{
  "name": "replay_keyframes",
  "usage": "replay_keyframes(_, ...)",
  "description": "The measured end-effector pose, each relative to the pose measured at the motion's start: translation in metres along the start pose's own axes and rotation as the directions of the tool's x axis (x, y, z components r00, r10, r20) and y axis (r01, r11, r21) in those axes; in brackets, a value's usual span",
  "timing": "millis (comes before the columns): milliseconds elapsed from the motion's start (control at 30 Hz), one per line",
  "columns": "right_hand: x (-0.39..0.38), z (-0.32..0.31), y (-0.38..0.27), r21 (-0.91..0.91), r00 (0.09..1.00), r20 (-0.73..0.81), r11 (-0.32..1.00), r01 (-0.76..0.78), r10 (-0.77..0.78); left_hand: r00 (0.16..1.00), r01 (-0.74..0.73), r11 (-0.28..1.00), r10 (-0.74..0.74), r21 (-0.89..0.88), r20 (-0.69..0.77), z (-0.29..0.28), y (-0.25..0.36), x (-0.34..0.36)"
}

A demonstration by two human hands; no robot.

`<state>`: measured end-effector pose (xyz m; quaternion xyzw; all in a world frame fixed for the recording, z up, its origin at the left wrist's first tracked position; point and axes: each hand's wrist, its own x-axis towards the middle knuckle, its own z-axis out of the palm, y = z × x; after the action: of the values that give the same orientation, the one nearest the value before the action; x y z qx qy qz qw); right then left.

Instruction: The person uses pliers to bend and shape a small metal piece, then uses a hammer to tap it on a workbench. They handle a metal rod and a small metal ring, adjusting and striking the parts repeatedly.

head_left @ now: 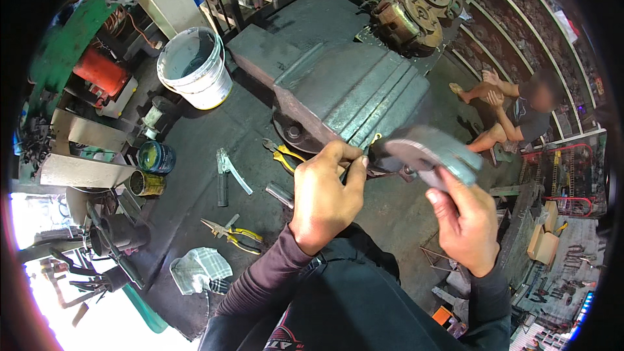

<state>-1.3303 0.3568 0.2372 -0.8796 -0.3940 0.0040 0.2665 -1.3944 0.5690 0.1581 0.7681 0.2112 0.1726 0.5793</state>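
Observation:
My left hand (pixel 328 195) is closed, thumb and fingers pinching a small, thin piece. A brass-coloured ring end (pixel 376 138) shows just beyond the fingertips, against the near edge of a heavy grey metal block shaped like a bench vise (pixel 354 91). In my right hand (pixel 468 227) is a grey, rounded metal piece (pixel 429 153), smeared by motion, beside the left fingertips. Yellow-handled cutting pliers (pixel 284 156) lie just left of the left hand. Closer to me are yellow-handled long-nose pliers (pixel 234 234).
A white bucket (pixel 195 68) stands at the left, beyond open cans (pixel 156 157). A dark-handled tool (pixel 224 175) and a checked cloth (pixel 200 270) lie on the dark bench. Rusty round machine parts (pixel 416 13) sit at the far right. Another person (pixel 520 107) sits by the shelves.

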Motion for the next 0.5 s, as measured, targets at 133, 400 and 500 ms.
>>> replay_keyframes(133,0.016,-0.024,-0.005,-0.014,0.999,-0.040,1.000,0.019,-0.020,0.986,-0.150,0.982,0.157,0.117,-0.049,0.002,-0.003,-0.002)
replay_keyframes(400,0.042,-0.029,-0.016,-0.066,0.990,0.091,0.991,0.113,-0.106,0.968,-0.227,0.965,0.238,0.130,-0.077,0.006,-0.013,-0.004)
replay_keyframes(500,0.044,-0.032,-0.019,-0.174,0.966,0.253,0.980,0.092,-0.046,0.979,-0.189,0.976,0.196,0.109,-0.051,0.005,-0.011,-0.004)
